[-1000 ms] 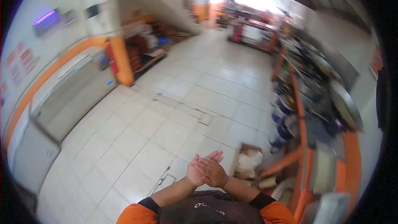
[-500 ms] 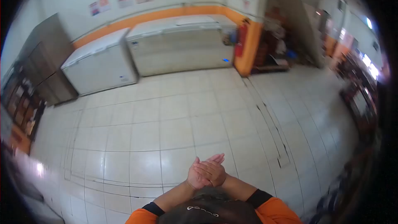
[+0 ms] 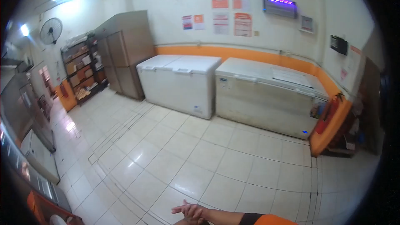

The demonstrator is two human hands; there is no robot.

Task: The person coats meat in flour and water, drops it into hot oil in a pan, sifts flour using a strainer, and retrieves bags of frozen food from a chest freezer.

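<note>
At the bottom edge my right hand (image 3: 201, 211) is pressed together with my left hand (image 3: 191, 216). The right forearm comes in from the right, below a black cuff and orange sleeve. Some fingers point left while others are curled across the clasp. Most of the left hand is covered or cut off by the frame edge, so its finger positions cannot be fully told. No object shows between the hands. Tiled floor (image 3: 225, 183) lies beyond them.
Two white chest freezers (image 3: 175, 87) (image 3: 266, 104) line the far wall, with a steel upright fridge (image 3: 125, 54) to their left. A fire extinguisher (image 3: 328, 116) stands at the right corner. Shelving (image 3: 81, 68) holds boxes. More equipment (image 3: 39, 154) runs along the left side.
The view has swung left and up, bringing the left-hand equipment and a wall fan into sight. My hands now sit lower in the picture, still together, and the left forearm is mostly out of frame.
</note>
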